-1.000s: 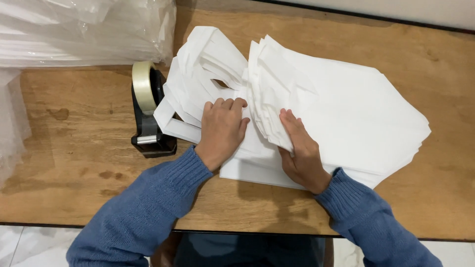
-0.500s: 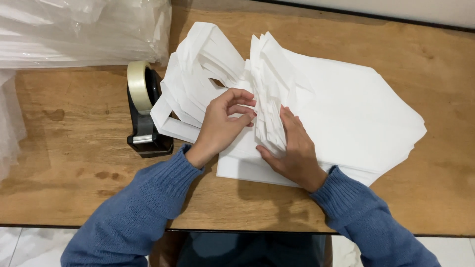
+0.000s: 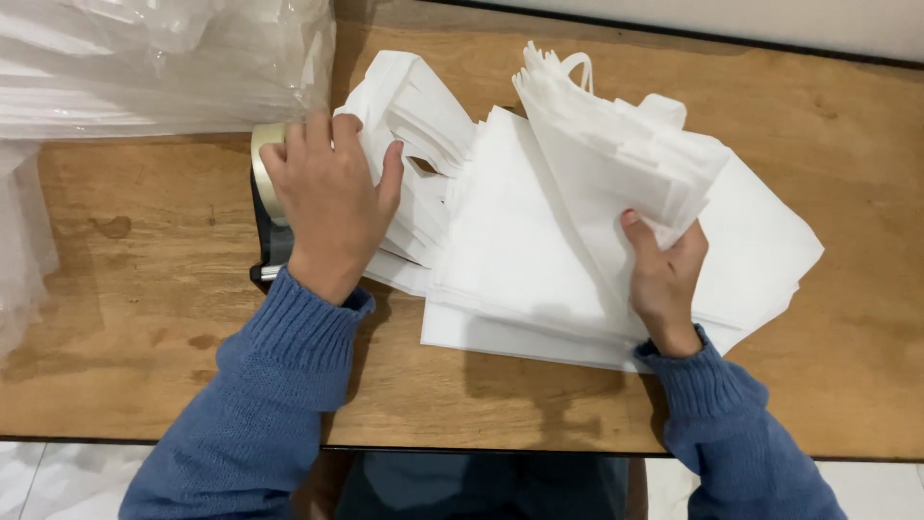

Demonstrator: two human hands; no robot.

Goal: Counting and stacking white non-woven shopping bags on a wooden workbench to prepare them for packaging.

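A stack of white fabric bags (image 3: 539,250) lies on the wooden table (image 3: 144,318). My right hand (image 3: 662,274) grips the stack's right side and lifts several folded layers (image 3: 616,144) up off the pile. My left hand (image 3: 330,197) rests flat, fingers spread, over a black tape dispenser (image 3: 269,241) and touches the bags' handle ends (image 3: 409,106) at the left of the stack. Both arms wear blue knitted sleeves.
Clear plastic packs of white material (image 3: 154,58) fill the far left corner and hang over the left side. The table's front edge runs just below my forearms. A dark strip and pale wall border the far edge.
My left hand has left the middle of the stack and moved left onto the tape dispenser. My right hand has raised a bundle of layers higher on the right.
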